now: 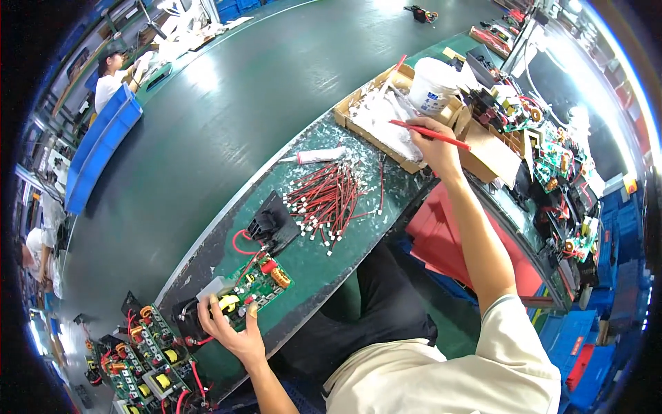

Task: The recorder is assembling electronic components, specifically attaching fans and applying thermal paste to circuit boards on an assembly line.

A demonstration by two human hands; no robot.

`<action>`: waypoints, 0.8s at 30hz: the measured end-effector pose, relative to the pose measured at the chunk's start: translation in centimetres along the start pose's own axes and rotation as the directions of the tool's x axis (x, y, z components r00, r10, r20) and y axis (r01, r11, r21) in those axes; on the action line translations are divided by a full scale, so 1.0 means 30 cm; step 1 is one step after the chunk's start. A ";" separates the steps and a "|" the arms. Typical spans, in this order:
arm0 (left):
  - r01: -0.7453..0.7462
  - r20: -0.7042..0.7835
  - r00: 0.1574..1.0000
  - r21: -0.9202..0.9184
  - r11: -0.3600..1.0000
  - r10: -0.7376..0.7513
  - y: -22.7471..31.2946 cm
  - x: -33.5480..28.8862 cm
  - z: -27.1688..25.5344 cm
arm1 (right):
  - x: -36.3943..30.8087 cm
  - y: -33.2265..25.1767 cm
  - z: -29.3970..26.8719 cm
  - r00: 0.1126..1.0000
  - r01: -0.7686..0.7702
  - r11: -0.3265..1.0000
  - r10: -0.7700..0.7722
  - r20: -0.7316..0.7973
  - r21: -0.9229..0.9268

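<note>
My left hand (238, 338) rests at the near left of the bench, thumb and fingers closed around the end of a green circuit board (278, 292) with coils and yellow parts. A black housing piece with red wire (272, 222) lies just beyond the board. At the upper right my right hand (437, 146) grips a slim red stick-like tool (456, 142). Its tip hovers over a shallow cardboard tray (378, 141) smeared with white paste. Between the hands lies a pile of short red-and-black wires (329, 196) with white connectors. A white tube (321, 156) lies beyond them.
A white bucket (431, 86) stands in the cardboard tray's far right part. Several finished-looking boards (155, 352) crowd the bench's left end; more parts (552, 165) are heaped at right. Red sheets (445, 231) sit below the bench. Another person (110, 83) works far left beside a blue bin (103, 148).
</note>
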State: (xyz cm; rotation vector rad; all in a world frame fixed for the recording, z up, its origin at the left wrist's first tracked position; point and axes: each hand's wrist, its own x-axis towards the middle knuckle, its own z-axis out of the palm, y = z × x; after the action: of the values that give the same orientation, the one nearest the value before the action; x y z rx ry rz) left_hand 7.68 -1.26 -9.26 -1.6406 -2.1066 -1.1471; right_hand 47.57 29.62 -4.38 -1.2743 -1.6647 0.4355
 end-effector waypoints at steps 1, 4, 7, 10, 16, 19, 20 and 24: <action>-0.003 -0.001 1.000 -0.013 1.000 0.003 -0.004 -0.001 -0.002 | -0.003 -0.011 0.004 1.000 0.003 1.000 -0.003 0.009 0.004; 0.008 -0.009 1.000 -0.030 1.000 -0.008 -0.011 -0.005 0.000 | -0.010 -0.055 -0.020 0.987 -0.130 0.991 0.133 0.092 -0.042; 0.014 -0.010 1.000 -0.032 0.999 -0.015 -0.008 -0.009 -0.005 | 0.016 -0.087 -0.015 0.984 -0.138 0.988 0.146 -0.107 0.074; 0.012 -0.009 1.000 -0.030 0.999 -0.012 -0.007 -0.011 -0.003 | 0.023 -0.022 0.025 0.959 -0.194 0.957 0.231 -0.162 0.218; 0.063 -0.005 0.998 -0.036 0.997 -0.063 -0.026 -0.013 -0.022 | -0.013 -0.176 0.002 0.950 -0.306 0.907 0.275 -0.145 -0.290; 0.044 0.005 0.999 -0.040 0.998 -0.044 -0.024 0.004 0.006 | -0.076 -0.266 -0.076 0.991 -0.137 0.927 0.129 0.046 0.350; 0.040 0.001 0.999 -0.023 0.999 -0.040 -0.020 0.004 0.008 | -0.108 -0.307 -0.084 0.982 -0.157 0.917 0.106 0.155 0.368; 0.049 -0.046 0.998 -0.032 0.998 -0.050 -0.037 -0.002 0.004 | -0.322 -0.515 -0.005 0.927 -0.178 0.899 0.016 0.375 0.401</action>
State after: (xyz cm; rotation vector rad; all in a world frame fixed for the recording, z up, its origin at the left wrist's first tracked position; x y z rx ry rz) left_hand 6.74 -1.28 -9.86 -1.5671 -2.1222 -1.2269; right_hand 39.28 15.02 2.68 -0.9845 -1.6791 1.0962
